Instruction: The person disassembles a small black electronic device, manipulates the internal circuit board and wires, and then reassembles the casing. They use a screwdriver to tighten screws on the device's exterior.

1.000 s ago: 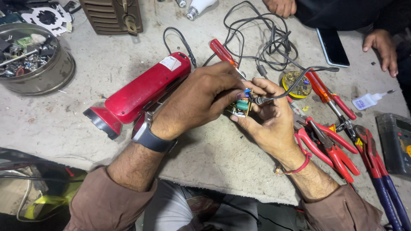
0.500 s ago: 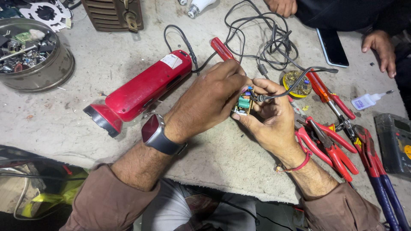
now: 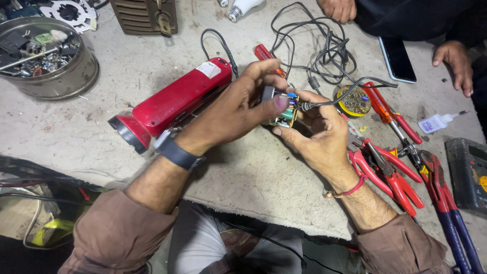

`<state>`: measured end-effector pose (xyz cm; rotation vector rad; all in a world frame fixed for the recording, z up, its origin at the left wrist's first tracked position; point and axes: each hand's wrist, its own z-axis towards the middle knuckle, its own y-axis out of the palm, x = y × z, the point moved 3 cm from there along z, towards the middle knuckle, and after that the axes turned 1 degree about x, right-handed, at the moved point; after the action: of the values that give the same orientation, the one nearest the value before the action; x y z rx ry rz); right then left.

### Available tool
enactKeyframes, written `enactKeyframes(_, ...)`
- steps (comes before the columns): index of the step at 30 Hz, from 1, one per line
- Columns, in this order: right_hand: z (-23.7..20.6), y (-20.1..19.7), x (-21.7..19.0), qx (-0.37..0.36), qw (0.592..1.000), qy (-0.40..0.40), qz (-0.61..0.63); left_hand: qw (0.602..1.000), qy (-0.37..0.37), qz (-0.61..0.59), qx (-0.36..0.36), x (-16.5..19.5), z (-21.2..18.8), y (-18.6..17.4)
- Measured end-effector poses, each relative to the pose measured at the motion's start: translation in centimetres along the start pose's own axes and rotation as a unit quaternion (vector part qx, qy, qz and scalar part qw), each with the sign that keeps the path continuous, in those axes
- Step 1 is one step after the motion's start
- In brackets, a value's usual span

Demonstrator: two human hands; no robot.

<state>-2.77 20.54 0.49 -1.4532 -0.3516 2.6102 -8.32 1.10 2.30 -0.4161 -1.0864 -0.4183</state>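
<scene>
Leftmost, a tin (image 3: 66, 83) of scrap parts sat on the surface (image 3: 238, 177), and beside it lay the red torch (image 3: 175, 101), well apart from my work. Next came my left hand (image 3: 231, 114), its thumb and fingers pinched on the small circuit board (image 3: 285, 115) from the torch side, watch at my wrist. The board sat raised off the surface, between both hands. My right hand (image 3: 317, 137) cupped it from below and pinched a soldering iron (image 3: 307, 106) whose tip met the board's top edge; its black cord (image 3: 355, 83) trailed off toward a solder tin (image 3: 354, 100). Farther right lay red pliers (image 3: 388, 172), a screwdriver (image 3: 390, 114), a small glue bottle (image 3: 436, 122) and a meter (image 3: 469, 172). Another person's hand (image 3: 455, 58) rested by a phone (image 3: 396, 58).

To do this well, I judged, I needed the board held dead steady, my fingertips clear of the hot tip, and the cord slack enough not to tug.
</scene>
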Motion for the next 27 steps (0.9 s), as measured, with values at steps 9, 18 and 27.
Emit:
enactKeyframes(9,0.0,0.4,-0.7,-0.035,0.999,0.012,-0.014,0.994,0.032,0.063,-0.081,-0.1,-2.3,-0.7)
enactKeyframes(18,0.5,0.6,-0.9,-0.013,0.997,-0.005,-0.081,0.996,0.021,0.02,-0.081,-1.1,-2.0,-0.4)
enactKeyframes(27,0.3,0.4,-2.9,0.024,0.985,-0.044,-0.168,0.963,-0.042,-0.233,-0.126,-2.0,-1.9,0.0)
